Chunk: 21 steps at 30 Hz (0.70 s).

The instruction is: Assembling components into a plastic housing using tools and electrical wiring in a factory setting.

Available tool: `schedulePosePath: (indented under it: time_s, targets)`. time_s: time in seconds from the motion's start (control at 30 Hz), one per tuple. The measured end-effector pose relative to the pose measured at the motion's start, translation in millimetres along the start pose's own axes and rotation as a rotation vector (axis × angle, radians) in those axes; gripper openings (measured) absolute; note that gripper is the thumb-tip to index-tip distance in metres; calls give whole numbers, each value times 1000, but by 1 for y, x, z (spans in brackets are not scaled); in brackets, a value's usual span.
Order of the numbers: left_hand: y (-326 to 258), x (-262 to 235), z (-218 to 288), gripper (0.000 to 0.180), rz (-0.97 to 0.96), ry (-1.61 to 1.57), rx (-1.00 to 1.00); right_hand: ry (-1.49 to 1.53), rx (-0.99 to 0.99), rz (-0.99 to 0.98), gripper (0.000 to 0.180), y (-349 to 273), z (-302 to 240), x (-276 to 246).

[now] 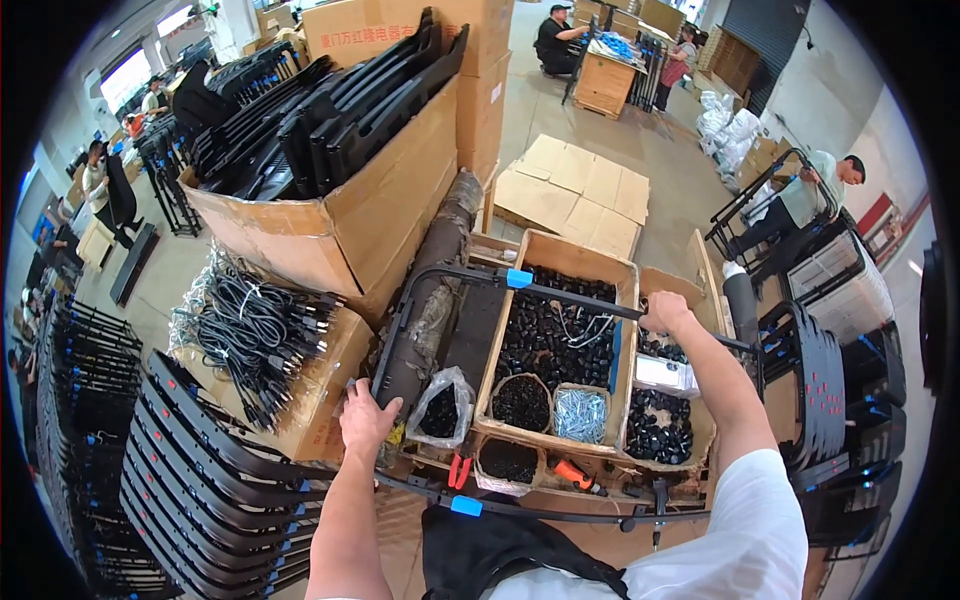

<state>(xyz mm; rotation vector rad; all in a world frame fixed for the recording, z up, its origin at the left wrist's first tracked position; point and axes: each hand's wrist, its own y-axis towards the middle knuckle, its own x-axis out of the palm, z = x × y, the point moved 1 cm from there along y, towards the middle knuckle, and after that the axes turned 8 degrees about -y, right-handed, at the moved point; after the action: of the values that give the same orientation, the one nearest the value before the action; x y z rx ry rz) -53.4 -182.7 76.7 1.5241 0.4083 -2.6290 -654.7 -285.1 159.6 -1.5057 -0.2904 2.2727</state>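
The right hand (664, 312) is grasping the far bar of a black tubular frame (575, 297) right of centre, and the left hand (366, 418) is gripping its side bar left of centre — the frame is spanning the middle of the picture above a wooden parts bin (580, 258). Silver screws (580, 415) are lying in the bin's nearer part, while bundled black cables (265, 330) are resting at left and a cardboard box (390, 215) is standing at upper left.

Left hand (368, 418) nearer, right hand (664, 312) curled
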Motion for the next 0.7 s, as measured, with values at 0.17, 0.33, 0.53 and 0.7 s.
schedulePosePath:
  time_s: [0.17, 0.33, 0.53, 0.7]
  targets:
    - [0, -1, 6, 78, 17, 18, -10, -35, -37, -54, 44, 6, 12, 11]
    - [3, 2, 6, 77, 28, 33, 17, 184, 61, 122, 60, 13, 15, 36]
    - [4, 6, 5, 78, 29, 40, 15, 157, 124, 177, 59, 0, 14, 17]
    - [3, 2, 4, 79, 25, 56, -13, -77, -28, -249, 57, -21, 10, 4]
